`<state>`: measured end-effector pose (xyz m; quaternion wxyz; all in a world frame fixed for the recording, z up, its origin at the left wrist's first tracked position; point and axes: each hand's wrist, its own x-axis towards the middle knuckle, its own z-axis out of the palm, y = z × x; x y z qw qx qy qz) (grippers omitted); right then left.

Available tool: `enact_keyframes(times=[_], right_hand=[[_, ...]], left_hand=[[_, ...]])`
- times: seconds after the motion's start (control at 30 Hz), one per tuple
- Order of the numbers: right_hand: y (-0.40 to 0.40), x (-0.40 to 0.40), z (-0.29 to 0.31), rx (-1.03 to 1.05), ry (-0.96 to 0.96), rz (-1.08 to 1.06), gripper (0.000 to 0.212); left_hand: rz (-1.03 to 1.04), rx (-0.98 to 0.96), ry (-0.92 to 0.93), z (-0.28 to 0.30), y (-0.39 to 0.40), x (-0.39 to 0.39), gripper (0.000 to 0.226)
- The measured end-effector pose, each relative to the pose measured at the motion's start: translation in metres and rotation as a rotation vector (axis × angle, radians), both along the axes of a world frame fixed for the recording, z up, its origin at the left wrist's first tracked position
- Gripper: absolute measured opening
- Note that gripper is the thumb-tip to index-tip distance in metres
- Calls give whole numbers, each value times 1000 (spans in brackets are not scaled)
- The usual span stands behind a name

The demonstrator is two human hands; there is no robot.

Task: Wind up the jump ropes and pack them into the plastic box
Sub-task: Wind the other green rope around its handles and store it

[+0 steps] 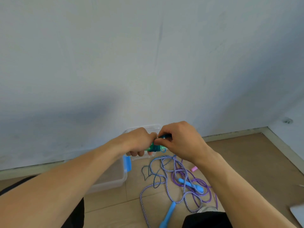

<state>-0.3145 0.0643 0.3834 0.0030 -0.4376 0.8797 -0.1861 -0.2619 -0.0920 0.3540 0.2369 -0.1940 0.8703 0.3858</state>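
Against the wall on the left sits the plastic box [113, 180], its blue latch [127, 162] facing the loose ropes. Above it the left hand [139, 141] grips a teal jump rope bundle [155, 148], while the right hand [180, 140] pinches its cord end. To finish this well, I'd keep each turn snug and side by side, then tuck the tail under the last loop. On the floor to the right, the striped rope [164, 193] and purple rope [205, 191] lie tangled together, blue handles [190, 185] among them, not yet wound.
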Motion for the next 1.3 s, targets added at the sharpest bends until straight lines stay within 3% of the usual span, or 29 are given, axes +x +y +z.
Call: enact_keyframes(times=[0.1,0.2,0.27,0.4,0.5,0.63,0.67,0.77,0.9,1.0,1.13,1.3], right_hand=[[-3,1,0,-114,-22,28,17],[1,2,3,-265,-199,-5,18],[5,3,4,-361,-354,-25,25],[10,0,-1,-464,-609,28,33],[15,-5,-3,-413,-730,36,49],[20,-12,-4,-373,-934,-28,23],[21,-15,-5,-402,-1019,-60,25],[23,-19,-5,-507,-1185,-125,15],[21,-18,-6,-475,-1084,-130,41],[17,-15,-8,-388,-962,-144,27],[13,-11,-8,-326,-847,-138,30],[7,-8,-11,-282,-832,-158,43]], left_hand=[[-122,257,-179,2,-4,6,79],[-196,457,-222,7,-13,8,116],[-273,545,-233,12,-18,9,126],[-442,635,-265,20,-18,14,119],[-474,753,-205,22,-12,18,106],[-271,995,28,23,-3,17,78],[-199,1030,70,23,-3,16,76],[-20,1005,121,23,-6,12,75],[100,954,126,19,-6,11,65],[165,1007,152,18,0,10,58],[258,1144,212,18,1,8,60],[361,984,271,15,4,7,59]])
